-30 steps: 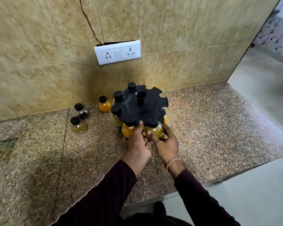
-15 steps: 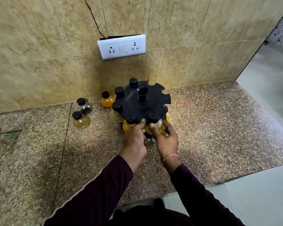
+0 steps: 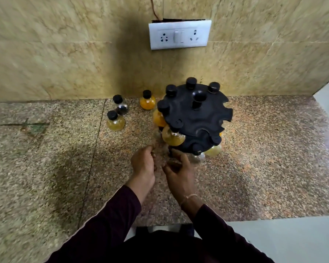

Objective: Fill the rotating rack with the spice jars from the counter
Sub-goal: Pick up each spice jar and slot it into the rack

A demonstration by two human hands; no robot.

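One rack (image 3: 196,116) stands on the counter. Three jars sit loose left of the rack: one dark (image 3: 120,105), one orange (image 3: 147,100), one pale yellow (image 3: 115,120). At least eight jars hang in the rack; blur hides any more. One socket plate (image 3: 179,35) is above the rack. Two hands, left (image 3: 143,164) and right (image 3: 179,172), are in front of it.

A home kitchen is suggested. A speckled brown granite counter (image 3: 264,168) is set against a wall of beige marble-look tiles (image 3: 65,54), on which a white plastic socket-and-switch plate (image 3: 179,35) is mounted at 12 o'clock. A black round plastic rotating rack (image 3: 196,114) hung with small round glass spice jars is seen centrally, and three black-capped round loose jars (image 3: 115,121) are stood at 10 o'clock.
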